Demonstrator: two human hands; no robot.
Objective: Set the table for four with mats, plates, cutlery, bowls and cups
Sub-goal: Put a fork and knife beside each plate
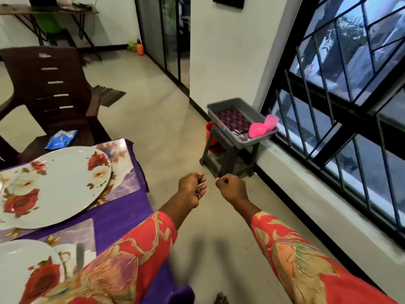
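At the left, two white oval rose-patterned plates (54, 185) are seen on marbled lilac mats (122, 183) over the purple-clothed desk (122, 218), the far mat reaching the desk's right edge. A dark brown plastic chair (50, 91) stands beyond. Bare beige floor (157, 119) lies open between desk and window wall. The left hand (191, 189) is clenched, something thin and pale apparently pinched; the right hand (231, 187) is fisted, its contents unclear. A grey plastic tray (241, 106) holding cutlery sits on a grey stool (228, 156).
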